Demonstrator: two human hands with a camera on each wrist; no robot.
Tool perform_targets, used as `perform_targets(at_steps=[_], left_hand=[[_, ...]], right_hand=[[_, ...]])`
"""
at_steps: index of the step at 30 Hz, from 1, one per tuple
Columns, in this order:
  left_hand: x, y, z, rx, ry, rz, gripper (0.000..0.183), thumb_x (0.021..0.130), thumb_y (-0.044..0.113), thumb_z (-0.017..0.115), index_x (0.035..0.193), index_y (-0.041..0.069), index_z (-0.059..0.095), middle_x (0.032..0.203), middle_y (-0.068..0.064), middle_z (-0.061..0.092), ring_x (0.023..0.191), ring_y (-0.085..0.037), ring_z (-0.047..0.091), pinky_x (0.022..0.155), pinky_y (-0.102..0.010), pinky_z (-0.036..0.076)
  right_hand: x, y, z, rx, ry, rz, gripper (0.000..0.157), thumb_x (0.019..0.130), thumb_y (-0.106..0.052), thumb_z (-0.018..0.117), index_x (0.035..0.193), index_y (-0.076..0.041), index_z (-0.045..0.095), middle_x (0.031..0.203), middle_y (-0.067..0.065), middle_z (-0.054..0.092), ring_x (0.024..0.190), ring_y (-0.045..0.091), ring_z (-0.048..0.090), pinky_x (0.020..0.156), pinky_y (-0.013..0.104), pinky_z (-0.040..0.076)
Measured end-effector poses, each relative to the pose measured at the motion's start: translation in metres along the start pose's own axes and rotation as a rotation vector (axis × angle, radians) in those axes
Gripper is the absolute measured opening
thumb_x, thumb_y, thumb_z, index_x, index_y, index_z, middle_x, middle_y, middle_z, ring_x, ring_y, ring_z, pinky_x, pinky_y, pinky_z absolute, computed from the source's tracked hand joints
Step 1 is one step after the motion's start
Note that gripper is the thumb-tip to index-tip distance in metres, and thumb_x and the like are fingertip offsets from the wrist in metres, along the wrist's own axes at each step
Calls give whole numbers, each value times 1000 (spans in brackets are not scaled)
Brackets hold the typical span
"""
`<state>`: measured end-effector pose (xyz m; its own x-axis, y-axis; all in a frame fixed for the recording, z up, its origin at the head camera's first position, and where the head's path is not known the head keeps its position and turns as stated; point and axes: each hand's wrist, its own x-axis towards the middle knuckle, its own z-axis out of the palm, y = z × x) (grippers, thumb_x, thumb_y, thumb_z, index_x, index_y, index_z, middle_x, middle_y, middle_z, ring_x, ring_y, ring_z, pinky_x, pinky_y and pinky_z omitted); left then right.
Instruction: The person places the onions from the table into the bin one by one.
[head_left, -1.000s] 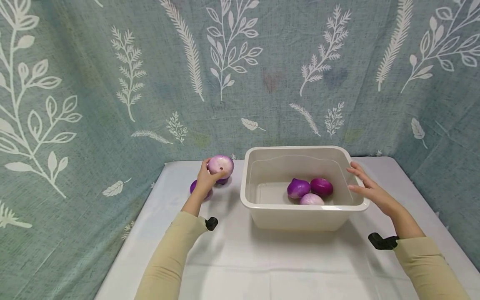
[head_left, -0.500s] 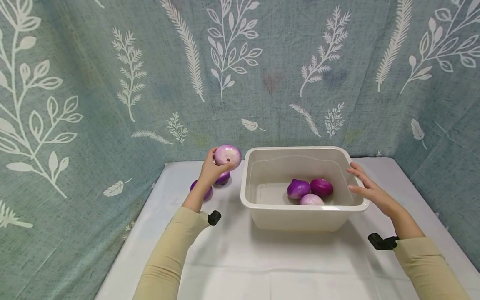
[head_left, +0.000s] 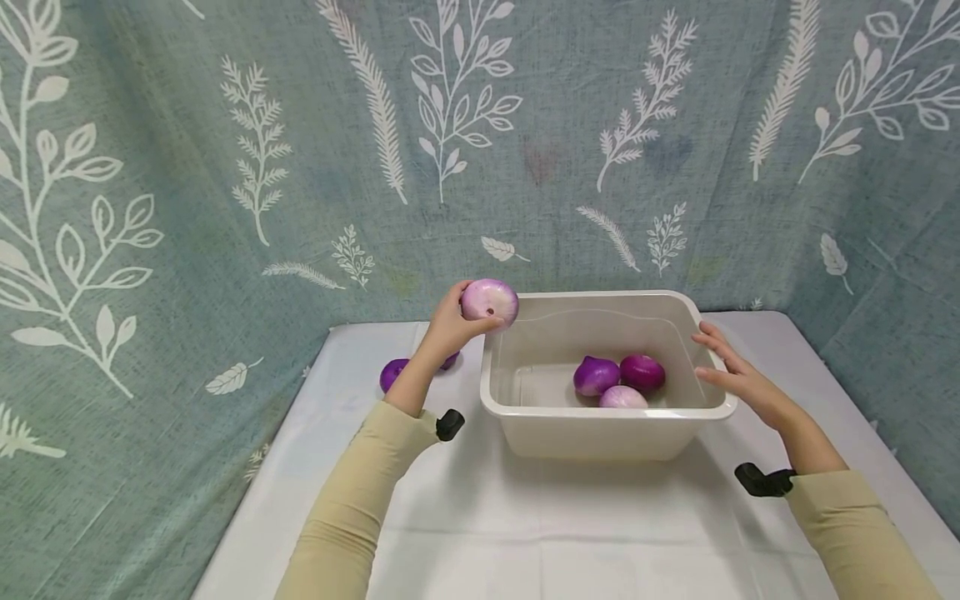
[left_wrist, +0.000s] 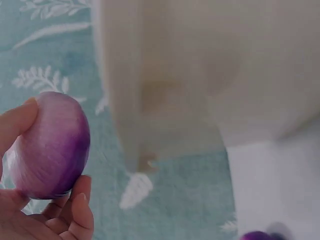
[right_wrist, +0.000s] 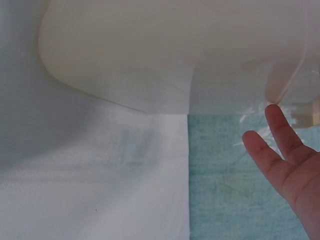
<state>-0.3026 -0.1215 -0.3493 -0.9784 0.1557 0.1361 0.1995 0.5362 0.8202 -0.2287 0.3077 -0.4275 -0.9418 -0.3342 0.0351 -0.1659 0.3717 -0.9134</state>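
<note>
My left hand (head_left: 452,325) grips a pale purple onion (head_left: 491,303), thumb on one side and fingers on the other. It holds the onion up at the left rim of a cream plastic tub (head_left: 592,433). The left wrist view shows the same onion (left_wrist: 52,145) pinched between thumb and fingertips, beside the blurred tub wall (left_wrist: 185,75). My right hand (head_left: 750,387) is at the tub's right rim, its fingers fairly straight and fingertips over the edge. Inside the tub lie a purple onion (head_left: 596,376), a dark magenta onion (head_left: 642,374) and a pale onion (head_left: 623,398), partly hidden by the front rim.
Left of the tub, two purple onions sit on the white-covered table (head_left: 540,533): one onion (head_left: 392,375) in sight beside my forearm, the other onion (head_left: 450,361) mostly hidden behind my wrist. A green leaf-patterned cloth (head_left: 525,167) hangs close behind the table and along both sides.
My left hand has lifted the pale onion off to the right and upward, from above the two purple onions to the tub's left rim. The right hand and the tub have stayed put.
</note>
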Motion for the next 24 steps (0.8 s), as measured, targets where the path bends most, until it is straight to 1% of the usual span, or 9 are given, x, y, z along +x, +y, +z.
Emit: perform_targets(at_steps=[3, 6, 11, 15, 21, 24], left_hand=[[2, 12, 4, 21, -22, 22, 82, 72, 30, 77, 139, 9, 33, 136, -14, 42, 123, -28, 42, 99, -43, 39], [4, 23, 10, 32, -45, 34, 82, 72, 30, 77, 139, 9, 33, 137, -13, 42, 123, -28, 43, 100, -43, 38], [8, 34, 20, 29, -79, 40, 83, 72, 30, 77, 139, 11, 33, 137, -12, 42, 122, -27, 44, 99, -42, 39], [11, 42, 29, 32, -104, 46, 83, 72, 30, 77, 139, 12, 34, 136, -12, 43, 121, -27, 45, 98, -42, 39], [11, 49, 36, 15, -167, -9, 77, 77, 26, 73, 141, 18, 31, 127, -11, 51, 109, -28, 53, 91, -42, 45], [11, 49, 37, 5, -184, -21, 77, 78, 25, 73, 142, 19, 31, 127, -10, 51, 108, -27, 54, 91, -41, 44]], right_hand=[[0, 0, 1, 5, 10, -8, 63, 95, -21, 46, 146, -8, 12, 153, 0, -15, 135, 39, -18, 89, 77, 1], [0, -1, 1, 9, 12, -4, 63, 94, -21, 47, 146, -7, 12, 153, 1, -14, 135, 38, -18, 90, 77, 1], [1, -2, 0, 4, 3, 13, 65, 95, -19, 46, 146, -4, 9, 152, 6, -17, 134, 40, -19, 91, 77, 1], [1, -4, 0, 0, 7, 21, 65, 94, -16, 46, 146, -4, 8, 152, 7, -17, 134, 41, -19, 90, 77, 1], [0, -4, 0, 6, 9, 21, 65, 95, -17, 46, 146, -4, 8, 153, 6, -17, 135, 40, -20, 91, 77, 0], [-1, -4, 0, 7, 6, 17, 65, 95, -18, 46, 146, -4, 8, 153, 5, -16, 135, 40, -19, 91, 77, 0]])
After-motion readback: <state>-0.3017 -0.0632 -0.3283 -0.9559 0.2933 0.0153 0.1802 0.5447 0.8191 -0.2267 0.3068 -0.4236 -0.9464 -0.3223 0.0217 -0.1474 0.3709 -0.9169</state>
